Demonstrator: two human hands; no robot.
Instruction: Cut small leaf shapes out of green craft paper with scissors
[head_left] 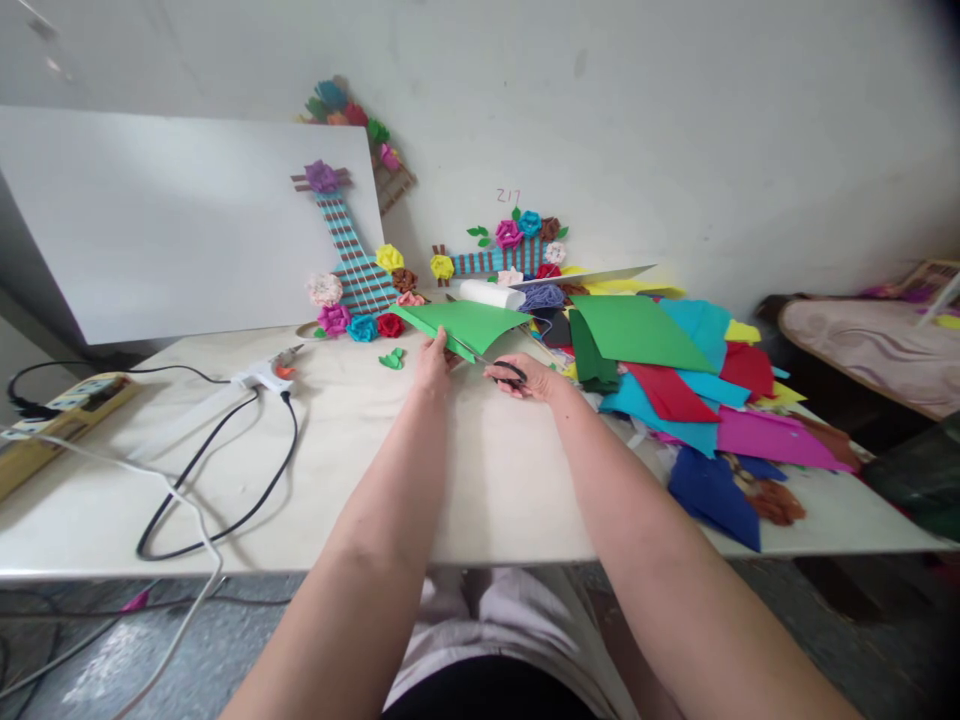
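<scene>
My left hand (436,362) grips a sheet of green paper (480,322) by its near edge, holding it over the middle of the table. In my right hand (529,377) is a pair of scissors (508,372) with black handles, my fingers through the loops. The scissor blades lie at the near edge of the green sheet, close to my left fingers; how far they are apart is too small to tell. A few small green leaf cut-outs (391,358) lie on the table to the left of my left hand.
A white glue gun (262,376) with a looping black cord lies left, near a power strip (64,425). Guitar-shaped crafts with paper flowers (356,265) stand at the back. Coloured sheets (667,385) pile up on the right, beside a white roll (491,293).
</scene>
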